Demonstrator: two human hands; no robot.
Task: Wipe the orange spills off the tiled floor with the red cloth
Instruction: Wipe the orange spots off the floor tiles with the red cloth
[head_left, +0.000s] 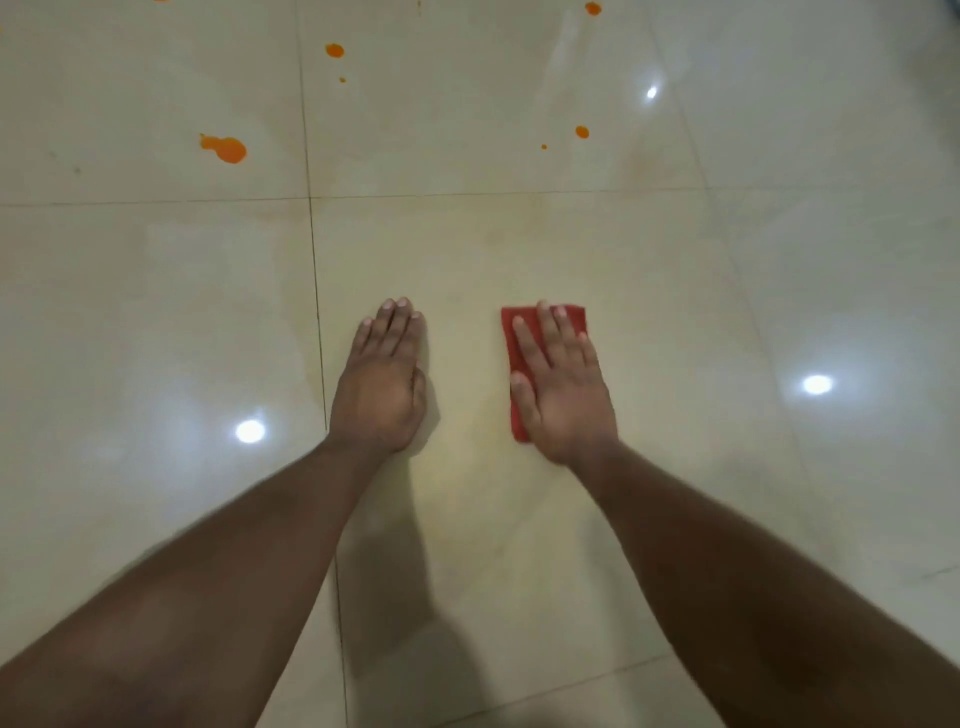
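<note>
On the far left, the largest orange spill (224, 148) sits on a glossy cream tile of the floor (156, 291), a rounded blob with a thin tail pointing left. It lies well ahead of both hands, on the tile beyond the cross seam. To its right, past the long grout line, a smaller orange drop (335, 50) and a tiny speck (342, 80) lie farther up the floor.

The left hand (382, 382) rests flat on the floor just right of that grout line, fingers straight and held together, pointing forward; it holds nothing and touches no cloth. A gap of bare tile separates it from the right hand.

The red cloth (511, 338) lies on the same tile, folded into a narrow upright rectangle with squared top corners. The right hand (563, 387) presses on it with fingers straight and slightly spread, palm down. The hand covers most of the cloth, so only a strip along its left edge and the top corners beside the fingertips show. The thumb lies along the cloth's left side.

Farther right and well ahead of the cloth, another orange drop (582, 132) with a small dot (544, 147) beside it marks the next tile, and one more drop (592, 8) sits near the top edge. Faint yellowish smears tint the tile between the cloth and these spots.
</note>
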